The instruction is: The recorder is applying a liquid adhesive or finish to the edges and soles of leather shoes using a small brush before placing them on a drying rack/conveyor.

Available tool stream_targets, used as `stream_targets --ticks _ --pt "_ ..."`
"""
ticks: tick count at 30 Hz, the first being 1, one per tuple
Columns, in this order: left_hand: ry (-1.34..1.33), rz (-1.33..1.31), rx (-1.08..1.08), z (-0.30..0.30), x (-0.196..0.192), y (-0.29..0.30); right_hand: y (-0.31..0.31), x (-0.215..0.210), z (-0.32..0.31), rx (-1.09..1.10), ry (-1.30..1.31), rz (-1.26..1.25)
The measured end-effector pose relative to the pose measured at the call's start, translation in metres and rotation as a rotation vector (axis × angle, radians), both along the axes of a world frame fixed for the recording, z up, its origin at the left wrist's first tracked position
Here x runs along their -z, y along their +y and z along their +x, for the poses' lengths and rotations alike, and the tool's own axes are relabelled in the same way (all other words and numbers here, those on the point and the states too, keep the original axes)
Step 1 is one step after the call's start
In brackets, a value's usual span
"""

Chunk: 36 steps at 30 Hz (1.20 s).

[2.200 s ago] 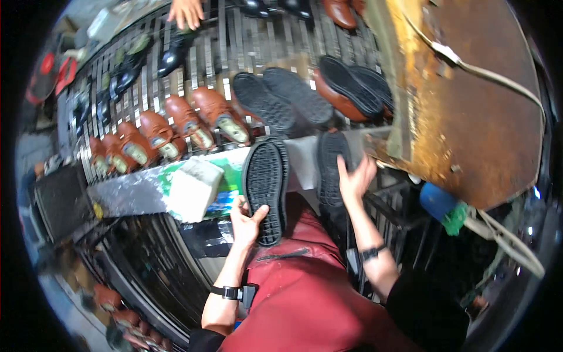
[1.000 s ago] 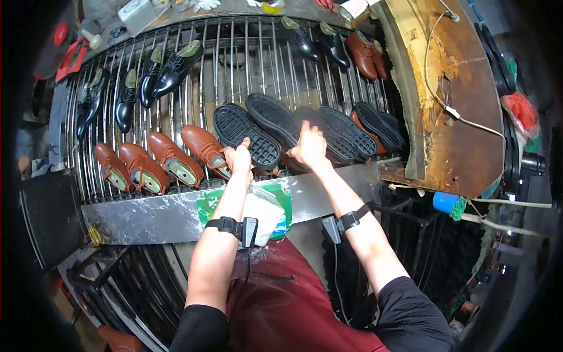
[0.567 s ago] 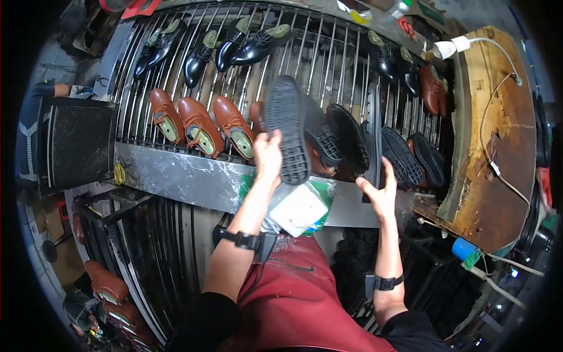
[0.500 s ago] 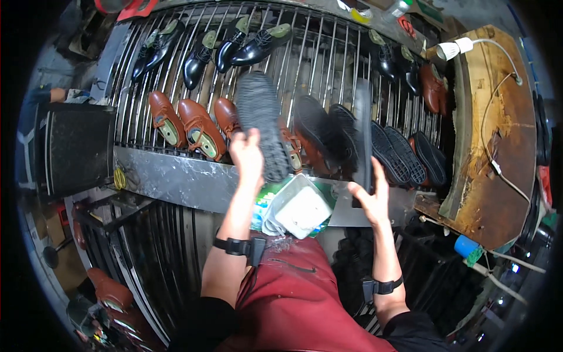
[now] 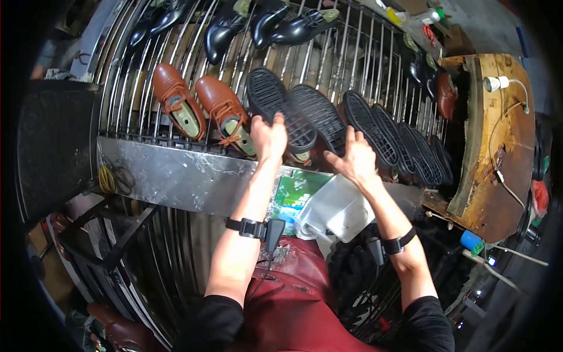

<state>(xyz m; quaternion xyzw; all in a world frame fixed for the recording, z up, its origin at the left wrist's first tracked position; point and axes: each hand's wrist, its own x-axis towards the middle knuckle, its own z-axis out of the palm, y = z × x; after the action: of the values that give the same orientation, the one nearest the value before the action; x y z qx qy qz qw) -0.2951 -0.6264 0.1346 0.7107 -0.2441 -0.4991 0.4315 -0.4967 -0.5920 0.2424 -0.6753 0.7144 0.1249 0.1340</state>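
My left hand (image 5: pixel 270 139) is closed on the edge of a black ridged shoe sole (image 5: pixel 275 97), which faces bottom up over a shoe on the metal-bar rack. My right hand (image 5: pixel 356 157) curls its thumb and fingers around the lower end of a neighbouring black sole (image 5: pixel 316 110), slightly blurred. Further right, another black sole (image 5: pixel 366 126) rests bottom up in a row of several. Left of my hands stand two brown lace-up shoes, one brown shoe (image 5: pixel 179 102) outermost and another brown shoe (image 5: pixel 226 111) beside my left hand.
Black shoes (image 5: pixel 226 32) line the far side of the rack (image 5: pixel 316 61). A translucent plastic tub (image 5: pixel 334 208) with white contents stands against my red apron (image 5: pixel 293 293), beside a green package (image 5: pixel 299 190). A wooden box (image 5: pixel 492 152) with a lamp socket (image 5: pixel 495 83) borders the right.
The sole in my left hand has come down onto the rack. My right hand has moved left and lower onto a sole. The whole view has shifted, and the tub sits further right.
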Motion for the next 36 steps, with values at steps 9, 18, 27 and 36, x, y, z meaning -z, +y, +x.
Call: stream_targets --ticks 9,18,27,36 --pt "0.066 -0.410 0.160 0.038 -0.051 0.085 0.006 -0.012 0.002 -0.174 0.046 -0.020" --pt "-1.131 -1.117 -0.251 0.208 -0.061 0.361 0.136 -0.070 -0.089 -0.312 -0.421 -0.688" --pt "-1.569 -0.467 -1.173 0.371 -0.187 0.501 0.379 -0.022 -0.023 -0.418 -0.962 -1.162" --pt "-1.452 -1.467 -0.649 0.276 -0.102 0.456 0.439 0.076 0.012 0.420 -1.266 -1.355"
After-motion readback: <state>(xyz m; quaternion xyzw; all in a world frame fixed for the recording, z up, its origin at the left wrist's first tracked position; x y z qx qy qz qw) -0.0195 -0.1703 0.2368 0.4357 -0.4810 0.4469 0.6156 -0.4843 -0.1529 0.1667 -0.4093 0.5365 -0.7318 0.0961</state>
